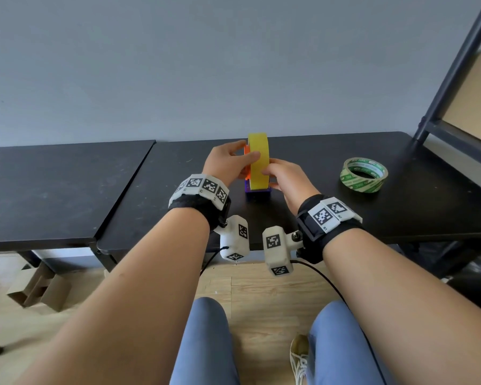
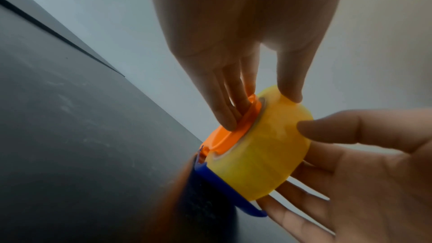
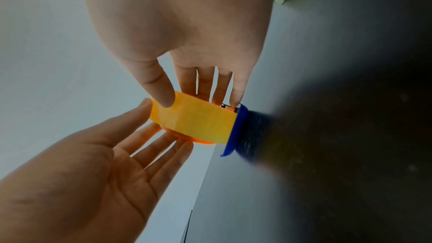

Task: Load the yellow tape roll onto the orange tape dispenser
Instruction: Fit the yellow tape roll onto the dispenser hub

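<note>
Both your hands grasp the yellow tape roll (image 1: 258,161).
Left hand (image 1: 228,165): thumb on rim, fingers on orange tape dispenser (image 2: 230,132). Right hand (image 1: 285,177): grip pinching the roll.

Tape roll (image 1: 258,161) upright on dispenser (image 1: 257,193), seemingly

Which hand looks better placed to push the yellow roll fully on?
Probably the right hand: it cups the yellow roll's open side. The left hand braces the orange holder opposite.
</note>
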The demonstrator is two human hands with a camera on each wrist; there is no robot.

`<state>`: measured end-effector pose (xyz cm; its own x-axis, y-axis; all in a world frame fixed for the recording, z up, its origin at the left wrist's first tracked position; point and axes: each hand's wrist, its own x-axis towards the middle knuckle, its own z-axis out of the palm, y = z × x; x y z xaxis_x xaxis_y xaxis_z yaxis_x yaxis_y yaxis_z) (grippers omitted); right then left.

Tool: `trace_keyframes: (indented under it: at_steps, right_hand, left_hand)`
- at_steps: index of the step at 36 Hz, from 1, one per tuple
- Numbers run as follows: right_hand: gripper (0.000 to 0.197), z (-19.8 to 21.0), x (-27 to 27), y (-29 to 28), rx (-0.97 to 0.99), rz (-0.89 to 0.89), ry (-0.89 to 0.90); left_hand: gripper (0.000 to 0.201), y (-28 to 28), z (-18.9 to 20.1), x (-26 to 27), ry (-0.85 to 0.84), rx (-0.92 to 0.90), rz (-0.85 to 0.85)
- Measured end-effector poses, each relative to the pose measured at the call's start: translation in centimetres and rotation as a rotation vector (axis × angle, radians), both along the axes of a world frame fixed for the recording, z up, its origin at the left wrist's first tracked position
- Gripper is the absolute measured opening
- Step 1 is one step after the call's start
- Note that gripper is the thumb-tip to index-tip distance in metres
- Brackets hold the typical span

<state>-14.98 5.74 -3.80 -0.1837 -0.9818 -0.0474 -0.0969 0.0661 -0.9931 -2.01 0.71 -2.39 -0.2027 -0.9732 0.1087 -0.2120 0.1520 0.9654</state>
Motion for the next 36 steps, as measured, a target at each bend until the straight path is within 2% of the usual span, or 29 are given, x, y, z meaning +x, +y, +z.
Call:
trace_keyframes:
  at_steps: [11,14,16,22,24,27,32,36]
  right_hand:
    - [0.028,-0.2,-0.4,0.0,0.004,0.004,0.029]
    - [0.041,-0.5,-0.4,0.2,0.006,0.001,0.046]
    - [0.046,-0.6,-0.4,0.3,0.003,0.006,0.065]
    - [0.047,-0.4,-0.4,0.5,-0.003,0.01,0.089]
    - [0.045,-0.4,-0.3,0.6,-0.003,0.008,0.089]
    - [0.028,-0.2,0.0,0.6,0.0,-0.015,0.06]
    - [0.018,0.1,0.2,0.3,0.022,-0.053,0.02]
    - [0.015,0.1,0.3,0.2,0.032,-0.073,0.008]
  left_hand:
    - [0.032,0.0,0.2,-0.6,-0.044,-0.05,0.068]
    - [0.025,-0.3,0.3,-0.7,-0.079,-0.07,0.086]
    - [0.025,-0.5,0.4,-0.8,-0.103,-0.079,0.105]
    - [0.026,-0.8,0.3,-1.0,-0.146,-0.099,0.12]
    - [0.026,-0.8,0.2,-0.9,-0.143,-0.105,0.108]
    - [0.022,-0.5,0.0,-0.6,-0.108,-0.084,0.075]
    - [0.054,-0.3,-0.2,-0.1,-0.021,0.039,-0.018]
    - [0.054,-0.1,0.1,0.0,-0.008,0.043,-0.036]
